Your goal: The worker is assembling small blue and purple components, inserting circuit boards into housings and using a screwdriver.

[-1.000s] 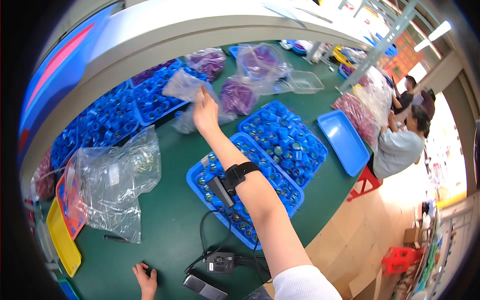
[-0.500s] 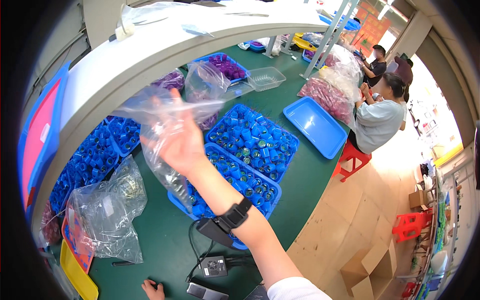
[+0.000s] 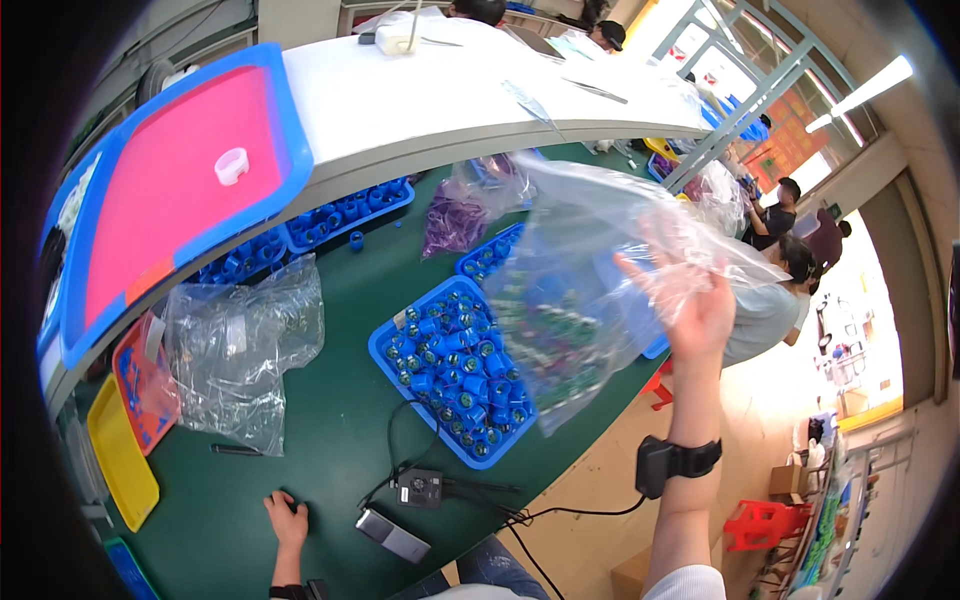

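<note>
The right hand (image 3: pixel 700 300) holds up a clear plastic bag (image 3: pixel 590 290). Another crumpled clear bag (image 3: pixel 240 345) lies on the green tabletop (image 3: pixel 330 440).

The right hand (image 3: pixel 690 300) holds a clear plastic bag (image 3: pixel 590 290) raised above a blue tray of blue parts (image 3: pixel 455 370). The left hand (image 3: pixel 287 520) rests flat on the green table (image 3: pixel 330 440), near a small black controller (image 3: pixel 420 487).
</note>
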A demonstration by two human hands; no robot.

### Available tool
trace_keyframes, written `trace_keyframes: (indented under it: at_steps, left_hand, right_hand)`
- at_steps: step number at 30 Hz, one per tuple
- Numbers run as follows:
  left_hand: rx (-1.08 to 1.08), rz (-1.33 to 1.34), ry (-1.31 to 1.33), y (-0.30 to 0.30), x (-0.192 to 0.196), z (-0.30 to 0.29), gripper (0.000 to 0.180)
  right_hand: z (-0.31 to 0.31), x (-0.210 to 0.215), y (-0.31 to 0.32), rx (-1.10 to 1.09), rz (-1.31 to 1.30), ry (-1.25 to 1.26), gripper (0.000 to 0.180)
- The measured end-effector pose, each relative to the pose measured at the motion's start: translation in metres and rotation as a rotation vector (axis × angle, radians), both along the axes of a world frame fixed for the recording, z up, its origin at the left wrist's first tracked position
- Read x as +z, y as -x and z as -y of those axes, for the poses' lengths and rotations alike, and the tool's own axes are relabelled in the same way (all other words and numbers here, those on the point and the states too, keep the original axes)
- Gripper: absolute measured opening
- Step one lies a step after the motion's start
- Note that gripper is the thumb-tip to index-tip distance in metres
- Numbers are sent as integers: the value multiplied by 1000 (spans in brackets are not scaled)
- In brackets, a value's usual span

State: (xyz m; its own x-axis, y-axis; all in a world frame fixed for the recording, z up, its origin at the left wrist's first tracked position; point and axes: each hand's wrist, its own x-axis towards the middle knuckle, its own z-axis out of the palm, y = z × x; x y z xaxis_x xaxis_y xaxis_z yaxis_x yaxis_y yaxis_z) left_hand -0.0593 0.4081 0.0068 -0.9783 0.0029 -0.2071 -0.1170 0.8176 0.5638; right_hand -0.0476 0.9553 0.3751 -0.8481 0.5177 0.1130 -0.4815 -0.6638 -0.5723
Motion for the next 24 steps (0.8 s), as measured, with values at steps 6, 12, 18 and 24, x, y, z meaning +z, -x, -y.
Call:
trace_keyframes:
  at_steps: [6,12,18,24]
  left_hand:
    - [53,128,-292,4,-10,30,4]
    - [272,38,-270,-31,49,44,1]
    - [427,-80,-291,-82,77,15,3]
    - [418,0,-238,-84,107,-65,2]
  right_hand:
    - [-74,17,-8,-179,67,-120,57]
    - [-181,-8,-1,-233,34,-144,53]
    - [-263,-79,61,-252,3,95,58]
    - [-295,-115,143,-169,79,120,64]
